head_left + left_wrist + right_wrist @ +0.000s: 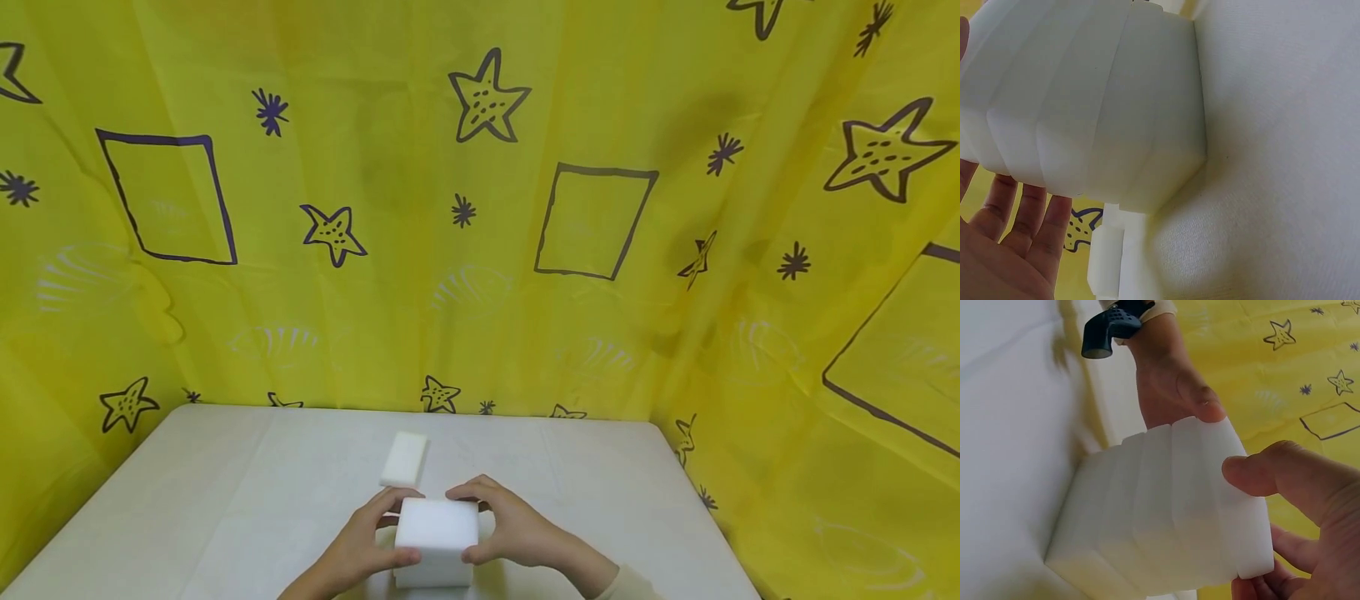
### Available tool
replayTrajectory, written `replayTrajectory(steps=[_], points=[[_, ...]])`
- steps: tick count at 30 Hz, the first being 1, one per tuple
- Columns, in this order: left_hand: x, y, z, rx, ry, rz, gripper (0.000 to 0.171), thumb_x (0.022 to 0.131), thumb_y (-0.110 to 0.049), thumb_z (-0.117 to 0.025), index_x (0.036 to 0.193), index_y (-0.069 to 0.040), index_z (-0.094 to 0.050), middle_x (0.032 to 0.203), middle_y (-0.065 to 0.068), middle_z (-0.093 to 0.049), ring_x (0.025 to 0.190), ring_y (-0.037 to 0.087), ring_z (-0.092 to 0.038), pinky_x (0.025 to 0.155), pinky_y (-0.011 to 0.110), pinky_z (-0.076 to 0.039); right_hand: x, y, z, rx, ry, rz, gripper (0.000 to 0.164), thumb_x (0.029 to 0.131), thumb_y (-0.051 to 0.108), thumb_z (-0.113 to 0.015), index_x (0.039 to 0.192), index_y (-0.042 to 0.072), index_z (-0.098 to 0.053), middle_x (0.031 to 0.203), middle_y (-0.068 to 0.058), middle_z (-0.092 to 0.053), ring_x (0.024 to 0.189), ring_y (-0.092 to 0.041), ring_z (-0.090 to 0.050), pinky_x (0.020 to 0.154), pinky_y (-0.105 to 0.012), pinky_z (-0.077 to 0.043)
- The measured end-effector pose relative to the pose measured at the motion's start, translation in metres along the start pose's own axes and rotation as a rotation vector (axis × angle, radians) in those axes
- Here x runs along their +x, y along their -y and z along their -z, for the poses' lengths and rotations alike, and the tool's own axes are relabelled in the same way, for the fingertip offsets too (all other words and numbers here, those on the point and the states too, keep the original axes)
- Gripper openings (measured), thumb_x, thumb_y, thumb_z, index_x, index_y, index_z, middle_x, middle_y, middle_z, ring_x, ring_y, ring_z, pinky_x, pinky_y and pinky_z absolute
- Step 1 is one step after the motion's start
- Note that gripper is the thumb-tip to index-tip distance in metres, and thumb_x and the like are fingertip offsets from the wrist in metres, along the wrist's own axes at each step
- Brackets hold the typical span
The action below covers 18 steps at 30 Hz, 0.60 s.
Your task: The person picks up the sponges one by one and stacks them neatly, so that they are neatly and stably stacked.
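Note:
Several white sponges, thick foam blocks, stand in a stack on the table, their edges slightly out of line. My left hand holds the upper part of the stack from the left, thumb on the near side and fingers toward the far side. From the right, my right hand pinches the top sponge between thumb and fingers. In the left wrist view, the left fingers lie along the side of the upper sponges. The stack's bottom rests on the table.
A single white sponge lies flat just behind the stack. The white-covered table reaches back to a yellow curtain with starfish drawings, which also encloses both sides. A dark wrist-worn device sits at the left wrist.

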<state>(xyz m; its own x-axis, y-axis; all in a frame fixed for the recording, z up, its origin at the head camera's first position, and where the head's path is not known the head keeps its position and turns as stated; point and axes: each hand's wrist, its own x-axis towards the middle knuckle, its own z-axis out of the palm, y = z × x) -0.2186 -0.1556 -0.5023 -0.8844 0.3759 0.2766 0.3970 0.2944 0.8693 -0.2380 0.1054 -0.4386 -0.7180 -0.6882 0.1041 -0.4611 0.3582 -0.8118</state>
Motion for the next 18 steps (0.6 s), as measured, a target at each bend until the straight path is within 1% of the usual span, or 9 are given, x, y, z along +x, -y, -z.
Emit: replayTrajectory(steps=[6, 12, 16, 18], points=[[-0.001, -0.001, 0.000, -0.010, -0.006, -0.008, 0.050, 0.081, -0.019, -0.081, 0.124, -0.019, -0.056, 0.121, 0.004, -0.059, 0.104, 0.007, -0.057, 0.089, 0.031, -0.052, -0.002, -0.006, -0.001, 0.092, -0.029, -0.011, 0.060, 0.073, 0.010, -0.085, 0.128, 0.007, -0.060, 0.126, -0.004, -0.057, 0.112, -0.011, -0.053, 0.100, -0.035, -0.046], [-0.001, -0.001, -0.001, -0.003, -0.007, -0.011, 0.051, 0.081, -0.019, -0.082, 0.124, -0.019, -0.056, 0.121, 0.004, -0.059, 0.104, 0.007, -0.057, 0.089, 0.031, -0.052, -0.002, -0.011, -0.001, 0.162, -0.041, -0.028, 0.058, 0.073, 0.009, -0.086, 0.126, 0.007, -0.061, 0.124, -0.005, -0.057, 0.109, -0.011, -0.054, 0.100, -0.032, -0.047], [0.000, 0.000, -0.001, -0.006, -0.003, -0.001, 0.051, 0.081, -0.019, -0.081, 0.125, -0.019, -0.056, 0.121, 0.004, -0.059, 0.104, 0.007, -0.057, 0.089, 0.031, -0.053, -0.003, -0.012, -0.001, 0.187, -0.047, -0.036, 0.057, 0.072, 0.007, -0.086, 0.124, 0.007, -0.062, 0.123, -0.005, -0.057, 0.107, -0.011, -0.056, 0.099, -0.030, -0.047], [0.000, 0.001, -0.001, -0.006, -0.001, -0.008, 0.051, 0.081, -0.020, -0.081, 0.125, -0.019, -0.056, 0.121, 0.003, -0.059, 0.104, 0.007, -0.058, 0.089, 0.030, -0.053, -0.003, -0.013, -0.002, 0.188, -0.049, -0.034, 0.057, 0.072, 0.007, -0.086, 0.124, 0.008, -0.063, 0.123, -0.005, -0.057, 0.106, -0.011, -0.056, 0.099, -0.030, -0.047]])
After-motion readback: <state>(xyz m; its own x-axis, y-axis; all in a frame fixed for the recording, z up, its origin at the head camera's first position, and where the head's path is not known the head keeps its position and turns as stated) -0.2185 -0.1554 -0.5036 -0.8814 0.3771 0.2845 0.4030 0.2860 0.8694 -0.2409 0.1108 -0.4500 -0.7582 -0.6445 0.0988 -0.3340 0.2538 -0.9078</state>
